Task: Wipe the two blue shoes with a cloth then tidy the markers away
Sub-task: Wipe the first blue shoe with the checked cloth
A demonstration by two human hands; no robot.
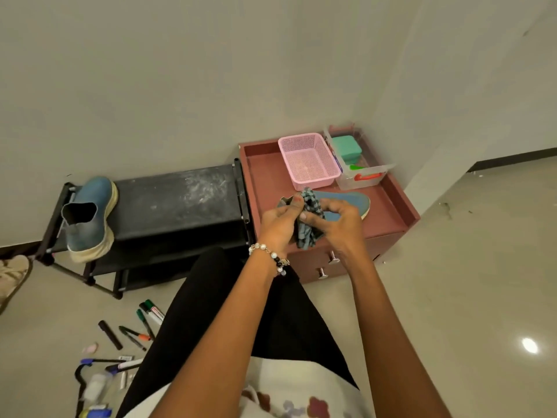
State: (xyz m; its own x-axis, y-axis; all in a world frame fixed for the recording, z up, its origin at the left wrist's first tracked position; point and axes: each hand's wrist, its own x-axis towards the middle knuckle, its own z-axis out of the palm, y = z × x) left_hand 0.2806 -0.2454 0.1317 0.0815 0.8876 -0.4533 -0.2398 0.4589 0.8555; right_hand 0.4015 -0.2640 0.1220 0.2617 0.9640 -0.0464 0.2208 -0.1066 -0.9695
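Observation:
One blue shoe (346,203) lies on top of the reddish-brown cabinet (388,212), partly hidden behind my hands. My left hand (278,223) and my right hand (340,220) both grip a checked grey-and-black cloth (307,233) bunched between them, just in front of that shoe. The second blue shoe (90,215) with a cream sole stands on the left end of the black shoe rack (180,200). Several markers (144,324) lie scattered on the floor at the lower left.
A pink mesh basket (309,159) and a clear box (358,170) holding a green case stand at the back of the cabinet top. A clear pouch (93,387) lies among the markers. My black-clad leg (211,312) stretches toward the rack. Wall behind, tiled floor right.

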